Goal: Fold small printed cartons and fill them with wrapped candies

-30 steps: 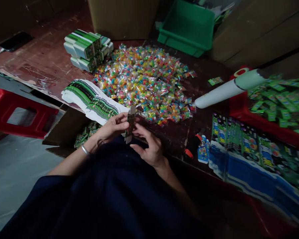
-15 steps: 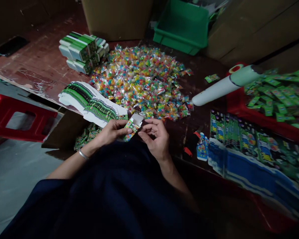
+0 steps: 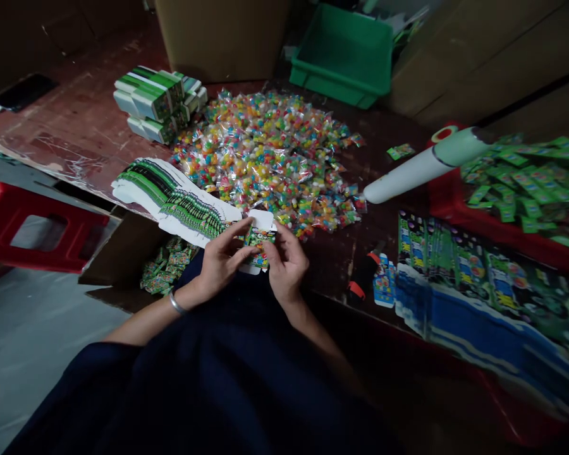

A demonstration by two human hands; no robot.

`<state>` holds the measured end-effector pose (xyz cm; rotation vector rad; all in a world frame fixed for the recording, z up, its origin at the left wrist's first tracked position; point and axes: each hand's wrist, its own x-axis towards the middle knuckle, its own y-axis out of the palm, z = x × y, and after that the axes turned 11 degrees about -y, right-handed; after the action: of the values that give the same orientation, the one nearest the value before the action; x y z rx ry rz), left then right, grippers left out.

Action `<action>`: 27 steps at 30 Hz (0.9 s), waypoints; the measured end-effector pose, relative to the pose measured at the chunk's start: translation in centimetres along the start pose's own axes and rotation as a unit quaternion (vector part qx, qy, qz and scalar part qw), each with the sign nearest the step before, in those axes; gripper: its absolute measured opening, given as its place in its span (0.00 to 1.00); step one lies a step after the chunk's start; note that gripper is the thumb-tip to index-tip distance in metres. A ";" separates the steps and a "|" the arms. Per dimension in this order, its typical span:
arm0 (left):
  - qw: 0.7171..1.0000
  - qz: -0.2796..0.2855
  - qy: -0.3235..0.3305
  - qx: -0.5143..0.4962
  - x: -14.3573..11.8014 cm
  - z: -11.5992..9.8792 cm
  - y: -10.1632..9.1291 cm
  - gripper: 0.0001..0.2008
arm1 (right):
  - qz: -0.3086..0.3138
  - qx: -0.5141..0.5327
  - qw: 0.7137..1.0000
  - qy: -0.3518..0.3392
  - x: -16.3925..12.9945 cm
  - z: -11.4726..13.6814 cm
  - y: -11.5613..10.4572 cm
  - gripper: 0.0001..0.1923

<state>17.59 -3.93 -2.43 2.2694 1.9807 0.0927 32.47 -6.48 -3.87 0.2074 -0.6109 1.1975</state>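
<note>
Between both hands, in front of my body, is a small green printed carton with white end flaps sticking out at top and bottom; it looks flat. My left hand pinches its left side, fingers behind and thumb in front. On the other side my right hand grips it with thumb and fingers. Just beyond the hands lies a heap of clear candy bags filled with colourful sweets. A fanned row of flat green cartons reaches almost to my left fingers.
An open cardboard box with small green packs stands at lower left, near a red stool. Carton bundles, a green tray, a white tube, a black-and-orange cutter and printed pouches lie around the table.
My right hand was apart from the carton and now grips its right side. The opened-up carton in my left hand has given way to a flatter-looking one; the exchange itself is not shown.
</note>
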 end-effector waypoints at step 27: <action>0.976 0.183 -0.019 0.118 0.1 -2.5 -2.0 0.21 | 0.140 0.081 0.979 0.126 4.7 1.9 -2.7 0.11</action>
<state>15.33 -3.41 -0.25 2.7397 1.6075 -0.1606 35.39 -4.54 0.75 0.1053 -0.3271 1.5207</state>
